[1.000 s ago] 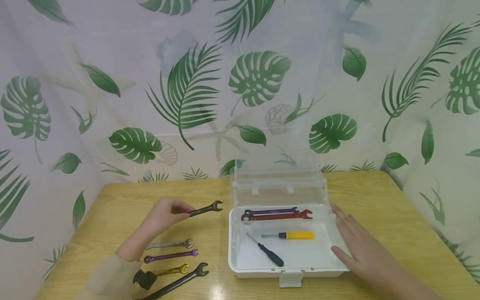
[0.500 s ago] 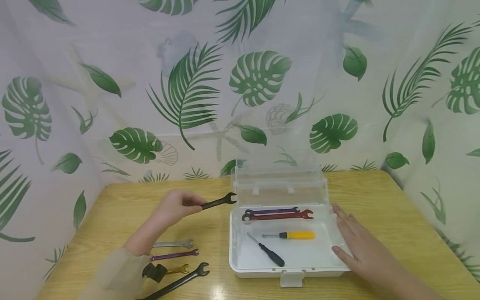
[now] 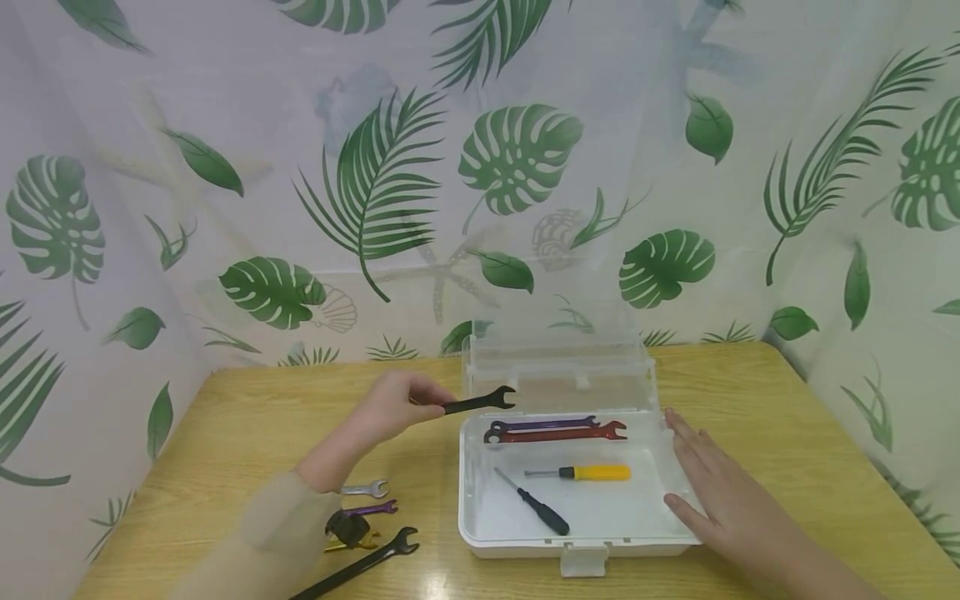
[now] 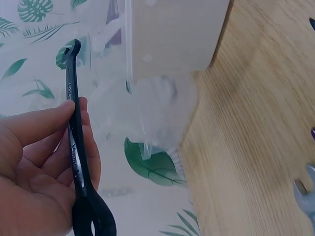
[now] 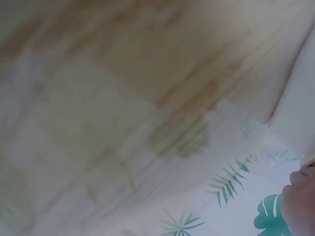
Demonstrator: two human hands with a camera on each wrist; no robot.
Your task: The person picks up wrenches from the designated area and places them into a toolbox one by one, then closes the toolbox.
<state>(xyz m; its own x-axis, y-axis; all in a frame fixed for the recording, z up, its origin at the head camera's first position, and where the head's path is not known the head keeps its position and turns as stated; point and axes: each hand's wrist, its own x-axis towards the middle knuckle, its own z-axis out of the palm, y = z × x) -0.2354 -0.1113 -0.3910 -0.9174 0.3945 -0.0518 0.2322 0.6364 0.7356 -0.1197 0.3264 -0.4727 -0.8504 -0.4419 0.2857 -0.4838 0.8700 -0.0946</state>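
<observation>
My left hand (image 3: 393, 410) pinches a black combination wrench (image 3: 476, 402) between thumb and fingers. Its open-end head overlaps the back left corner of the toolbox in the head view. The left wrist view shows the wrench (image 4: 74, 123) lying along the fingers, ring end toward the palm. My right hand (image 3: 723, 500) rests with straight fingers against the right side of the white toolbox (image 3: 517, 547). Inside the box lie a purple wrench (image 3: 551, 424), a red wrench (image 3: 558, 434), a yellow-handled screwdriver (image 3: 603, 472) and a black-handled screwdriver (image 3: 547, 512).
The box's clear lid (image 3: 558, 387) stands raised at the back, near the patterned curtain (image 3: 375, 208). Left of the box, a silver wrench (image 3: 371, 490), a purple wrench (image 3: 378, 507), a gold wrench (image 3: 339, 547) and a larger black wrench (image 3: 352, 573) lie on the table, partly hidden by the left arm.
My left hand has carried the black wrench rightward and slightly up, from over the table to the toolbox's back left corner. The right hand has stayed in place.
</observation>
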